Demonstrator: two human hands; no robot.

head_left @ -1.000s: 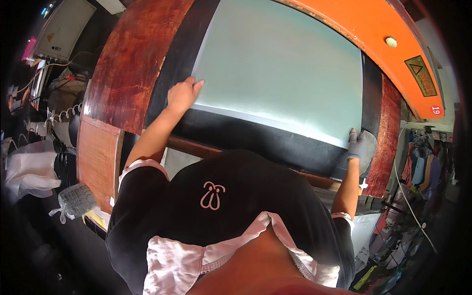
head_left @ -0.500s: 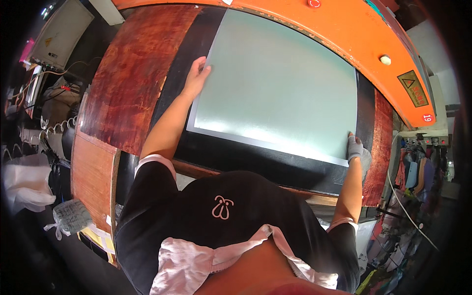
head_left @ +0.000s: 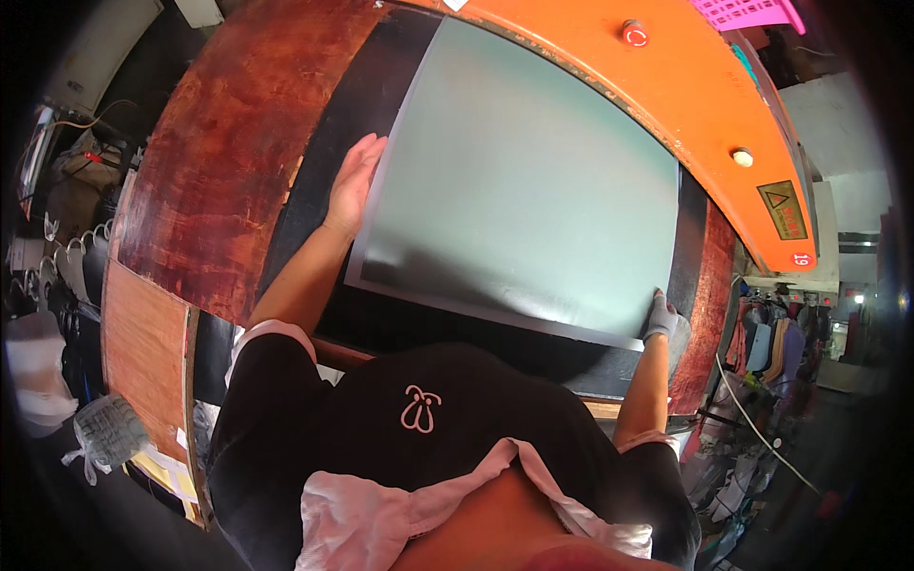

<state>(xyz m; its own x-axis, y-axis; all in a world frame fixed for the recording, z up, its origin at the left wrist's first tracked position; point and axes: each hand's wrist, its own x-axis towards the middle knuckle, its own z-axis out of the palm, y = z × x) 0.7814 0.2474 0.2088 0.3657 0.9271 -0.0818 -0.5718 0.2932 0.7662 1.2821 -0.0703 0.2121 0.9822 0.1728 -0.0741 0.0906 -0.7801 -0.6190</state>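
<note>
A large, pale grey-green glossy sheet (head_left: pixel 524 181) with a lighter border lies flat on the black bed (head_left: pixel 476 333) of an orange machine. Along its left edge rests my left hand (head_left: pixel 355 187), bare, fingers stretched out and side by side. At the sheet's near right corner is my right hand (head_left: pixel 663 316), in a grey glove with bare fingertips. Its fingers are bent at the edge and seem to grip it; their undersides are hidden. A dark reflection shows on the sheet's near left part.
The orange machine beam (head_left: pixel 571 48) arches across the far side, with a red button (head_left: pixel 635 34) and a pale knob (head_left: pixel 743 157). Reddish-brown boards (head_left: pixel 219 162) flank the bed. A wooden panel (head_left: pixel 143 352) stands at left; a white cable (head_left: pixel 762 428) hangs at right.
The view has shifted. My left hand has slid nearer along the sheet's left edge, its fingers straighter. My right hand stays at the near right corner. A dark reflection has appeared on the sheet.
</note>
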